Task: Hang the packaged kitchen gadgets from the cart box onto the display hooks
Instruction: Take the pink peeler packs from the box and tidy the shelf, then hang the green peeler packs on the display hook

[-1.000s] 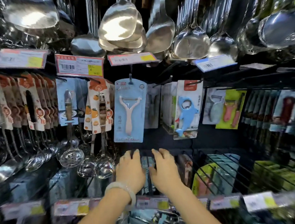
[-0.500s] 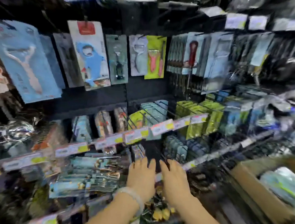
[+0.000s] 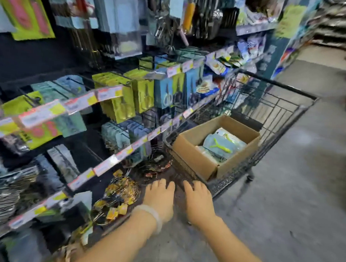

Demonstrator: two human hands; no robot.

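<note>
Left of both hands, the display rack (image 3: pixel 74 110) is filling most of the view, its tiers of hooks carrying packaged gadgets behind price-tag strips (image 3: pixel 110 93); yellow-green packs (image 3: pixel 121 101) are hanging up and to the left of the hands, and blue packs (image 3: pixel 166 91) are hanging just beyond them. Ahead and to the right of the hands, a black wire cart (image 3: pixel 278 107) is standing on the grey floor (image 3: pixel 284 195), close against the rack. Inside the cart, just beyond the right hand, an open cardboard box (image 3: pixel 193 151) is sitting with the packaged kitchen gadgets (image 3: pixel 220 146) lying in it, a pale blue card with a green tool showing on top. Near the left hand, low on the rack, wire items with yellow tags (image 3: pixel 117 199) are piling up. The left hand (image 3: pixel 161 197), wearing a pale bracelet (image 3: pixel 154 217) at the wrist, is reaching forward with fingers extended and holding nothing. The right hand (image 3: pixel 198 201) is lying beside it, fingers also stretched out and empty, its tips coming near the cart's near corner; motion blur is making actual contact impossible to judge.
</note>
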